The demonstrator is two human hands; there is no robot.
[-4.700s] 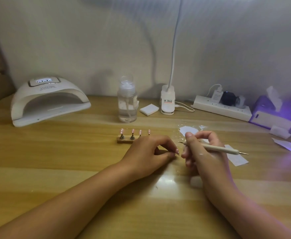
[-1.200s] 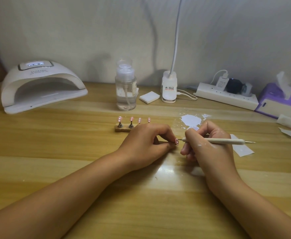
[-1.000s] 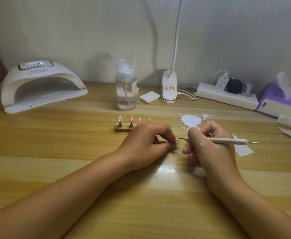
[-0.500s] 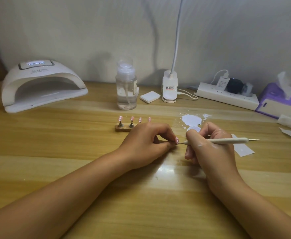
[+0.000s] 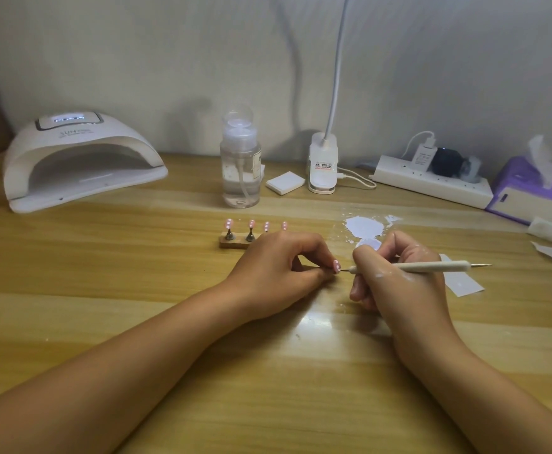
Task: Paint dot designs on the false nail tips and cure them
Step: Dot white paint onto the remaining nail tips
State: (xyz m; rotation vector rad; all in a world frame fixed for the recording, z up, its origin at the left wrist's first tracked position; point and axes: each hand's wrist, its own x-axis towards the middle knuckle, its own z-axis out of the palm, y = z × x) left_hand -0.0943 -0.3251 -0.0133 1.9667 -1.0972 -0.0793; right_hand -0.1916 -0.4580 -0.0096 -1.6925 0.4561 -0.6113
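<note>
Dotting 1 nail tip (image 5: 336, 266)
For steadiness the left hand (image 5: 278, 273) pinches it; at its 3 o'clock the right hand (image 5: 395, 280) pencil-grips the dotting pen (image 5: 431, 266).

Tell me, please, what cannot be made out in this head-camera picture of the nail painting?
All in the head view:
1. The right end of the nail stand is hidden behind the left hand.
2. Whatever carries the pink nail tip is buried in that hand's grip.
3. Whether the dotting pen in the right hand touches the tip is too small to tell.
4. The desk lamp loses its head past the top edge.
</note>
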